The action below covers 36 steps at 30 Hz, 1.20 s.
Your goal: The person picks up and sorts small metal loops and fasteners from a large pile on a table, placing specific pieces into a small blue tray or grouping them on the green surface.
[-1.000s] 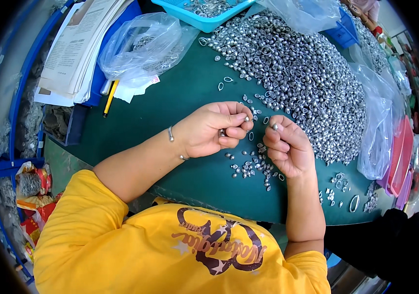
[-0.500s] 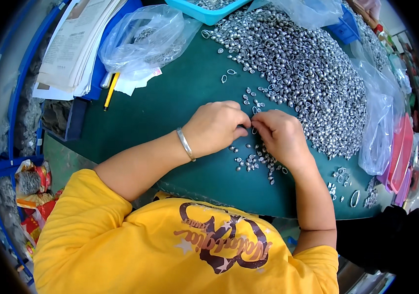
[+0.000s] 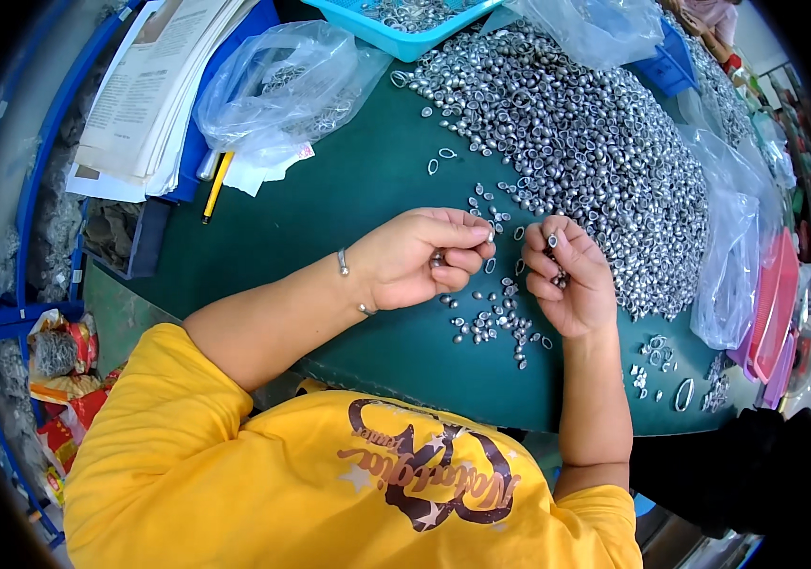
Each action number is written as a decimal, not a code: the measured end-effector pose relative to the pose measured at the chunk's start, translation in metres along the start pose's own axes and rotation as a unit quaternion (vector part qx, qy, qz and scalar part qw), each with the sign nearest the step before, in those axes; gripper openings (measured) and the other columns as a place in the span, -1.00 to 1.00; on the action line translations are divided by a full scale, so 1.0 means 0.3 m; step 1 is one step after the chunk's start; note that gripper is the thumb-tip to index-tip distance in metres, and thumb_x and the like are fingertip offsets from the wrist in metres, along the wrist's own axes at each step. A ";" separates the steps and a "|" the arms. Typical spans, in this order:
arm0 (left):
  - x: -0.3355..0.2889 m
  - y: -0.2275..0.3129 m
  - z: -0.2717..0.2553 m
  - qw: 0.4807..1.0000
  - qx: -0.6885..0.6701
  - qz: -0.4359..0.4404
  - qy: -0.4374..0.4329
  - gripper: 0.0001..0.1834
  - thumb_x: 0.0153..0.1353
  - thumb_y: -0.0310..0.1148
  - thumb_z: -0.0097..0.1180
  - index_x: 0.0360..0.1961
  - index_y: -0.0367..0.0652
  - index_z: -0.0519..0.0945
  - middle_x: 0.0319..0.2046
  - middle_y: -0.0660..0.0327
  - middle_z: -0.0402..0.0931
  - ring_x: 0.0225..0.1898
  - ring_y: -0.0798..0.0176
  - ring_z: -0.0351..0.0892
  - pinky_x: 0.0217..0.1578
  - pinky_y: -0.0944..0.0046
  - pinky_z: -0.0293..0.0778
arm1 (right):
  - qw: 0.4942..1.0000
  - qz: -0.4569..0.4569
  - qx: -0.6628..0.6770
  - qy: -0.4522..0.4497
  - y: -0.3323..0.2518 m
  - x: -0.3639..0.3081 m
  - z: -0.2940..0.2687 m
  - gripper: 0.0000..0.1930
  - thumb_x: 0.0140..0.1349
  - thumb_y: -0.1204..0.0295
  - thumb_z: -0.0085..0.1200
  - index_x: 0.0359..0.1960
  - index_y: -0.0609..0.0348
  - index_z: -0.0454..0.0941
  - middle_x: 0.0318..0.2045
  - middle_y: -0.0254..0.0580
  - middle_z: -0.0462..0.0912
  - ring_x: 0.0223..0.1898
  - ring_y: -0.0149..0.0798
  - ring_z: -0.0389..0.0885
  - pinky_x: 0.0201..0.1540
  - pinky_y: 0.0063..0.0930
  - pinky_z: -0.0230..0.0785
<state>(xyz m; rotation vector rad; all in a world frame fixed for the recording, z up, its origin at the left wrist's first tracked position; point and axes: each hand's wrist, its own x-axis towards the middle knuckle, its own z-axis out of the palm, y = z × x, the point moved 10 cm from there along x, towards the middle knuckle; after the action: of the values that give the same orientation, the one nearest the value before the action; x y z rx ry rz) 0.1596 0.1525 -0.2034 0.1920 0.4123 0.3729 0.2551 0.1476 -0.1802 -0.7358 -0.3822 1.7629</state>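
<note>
My left hand (image 3: 438, 254) is turned partly palm up, thumb and forefinger pinching a small silvery metal piece (image 3: 491, 233). Another dark metal piece (image 3: 437, 258) sits in its curled fingers. A short gap separates it from my right hand (image 3: 571, 275), which pinches a small oval metal piece (image 3: 552, 241) and cups more pieces (image 3: 561, 279) in its fingers. A small scatter of oval metal pieces (image 3: 483, 327) lies on the green tabletop (image 3: 329, 223) below and between the hands. Just beyond the right hand rises a large heap of the same silvery pieces (image 3: 566, 123).
Clear plastic bags lie at the back left (image 3: 277, 90) and right (image 3: 723, 237). A turquoise basket (image 3: 405, 43) stands at the far edge. Papers (image 3: 145, 104) and a yellow pencil (image 3: 218, 188) are at left. Metal rings (image 3: 656, 351) lie near the right edge, by a red tray (image 3: 773, 303).
My hands have moved apart from where they met. Both have rolled so that the palms and the metal pieces in the fingers now show.
</note>
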 end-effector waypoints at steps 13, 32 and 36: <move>-0.019 0.089 -0.008 0.997 0.023 0.065 0.044 -0.89 0.15 -0.46 -0.11 -0.38 -0.27 0.44 -0.35 0.10 0.41 -0.51 0.49 0.26 -0.72 0.61 0.14 | 0.968 -0.037 -0.246 0.035 -0.076 0.009 -0.009 -0.88 0.11 0.50 -0.01 -0.36 0.32 0.47 -0.57 -0.19 0.48 -0.68 -0.45 0.29 -0.66 -0.69 0.18; -0.038 0.239 0.057 0.745 0.603 0.227 0.171 -0.88 0.05 -0.42 0.16 -0.39 -0.23 0.58 -0.60 0.36 0.43 -0.59 0.52 0.32 -0.57 0.49 0.26 | 0.988 -0.034 -0.150 0.025 -0.116 0.021 -0.011 -0.85 0.07 0.54 -0.06 -0.36 0.35 0.50 -0.74 -0.38 0.34 -0.78 -0.62 0.11 -0.77 -0.74 -0.18; -0.037 0.209 0.041 0.834 0.485 0.221 0.143 -0.88 0.07 -0.47 0.16 -0.34 -0.24 0.58 -0.59 0.45 0.39 -0.59 0.63 0.23 -0.61 0.63 0.14 | 0.749 -0.115 -0.647 0.083 -0.134 0.037 0.048 -0.87 0.09 0.44 0.04 -0.46 0.26 0.57 -0.57 -0.25 0.58 -0.52 -0.38 0.54 -0.45 -0.53 0.36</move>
<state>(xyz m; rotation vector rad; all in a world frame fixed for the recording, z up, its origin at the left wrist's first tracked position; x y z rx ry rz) 0.1356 0.2042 -0.1723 1.2588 0.8397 0.6272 0.2737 0.1724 -0.1486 -1.6867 -1.5666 0.9615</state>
